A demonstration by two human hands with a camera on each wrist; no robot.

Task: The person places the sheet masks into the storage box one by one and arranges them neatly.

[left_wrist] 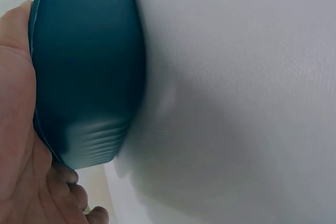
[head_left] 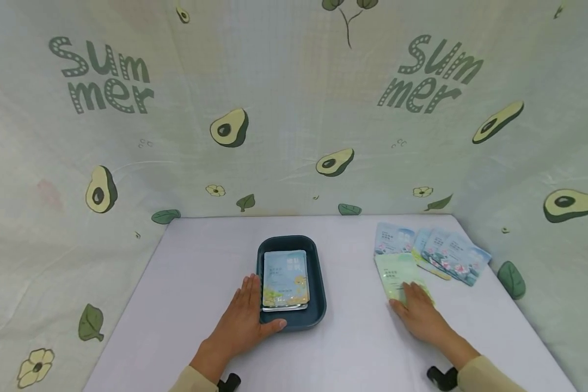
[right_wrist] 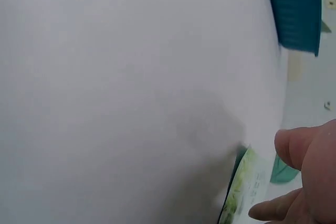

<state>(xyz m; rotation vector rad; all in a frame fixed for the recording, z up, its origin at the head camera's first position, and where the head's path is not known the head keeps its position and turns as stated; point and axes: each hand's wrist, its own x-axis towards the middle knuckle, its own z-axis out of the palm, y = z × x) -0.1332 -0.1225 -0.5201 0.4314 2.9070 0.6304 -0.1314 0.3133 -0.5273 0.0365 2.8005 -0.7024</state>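
Dark blue tray (head_left: 317,299) on white tabletop (head_left: 353,348), blue packets (head_left: 285,277) stacked inside it. Your left hand (head_left: 242,318) touches tray's left side, fingers (head_left: 246,291) straight, thumb (head_left: 274,327) at near left corner. Your right hand (head_left: 420,313), well right of tray, touches green packet (head_left: 397,269). Fanned packets (head_left: 451,253), also right of tray, level with its far half.

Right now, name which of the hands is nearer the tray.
Left: the left hand touches the tray; the right hand is well right of it, at the green packet.

The 2 sleeves (head_left: 487,375) are beige. 1 black, rounded wrist camera (head_left: 442,378) shows beside each sleeve. The 2 hands (head_left: 421,317) are bare.
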